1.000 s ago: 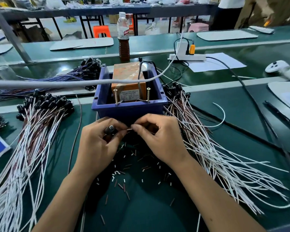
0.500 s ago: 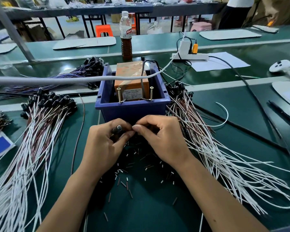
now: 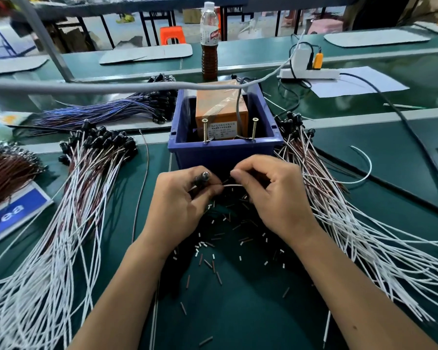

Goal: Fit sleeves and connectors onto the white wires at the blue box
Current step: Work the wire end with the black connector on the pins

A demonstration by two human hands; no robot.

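A blue box [image 3: 225, 150] stands mid-table with an orange block [image 3: 220, 107] and two upright screws inside. Just in front of it, my left hand [image 3: 180, 205] pinches a small black connector [image 3: 202, 178] with a shiny tip. My right hand [image 3: 276, 195] pinches the end of a white wire [image 3: 232, 185] that spans the gap between both hands. Small white and brown sleeves [image 3: 213, 258] lie scattered on the green mat below my hands. What my right fingertips hold besides the wire is hidden.
A bundle of white and brown wires with black connectors [image 3: 68, 198] fans out at the left, another bundle [image 3: 344, 218] at the right. Purple wires [image 3: 104, 112] lie behind. A bottle [image 3: 209, 41], a power strip [image 3: 309, 72] and a grey cable [image 3: 86, 87] sit beyond the box.
My hands have drawn slightly apart, and a short stretch of white wire now shows between them. The view has shifted a little closer.
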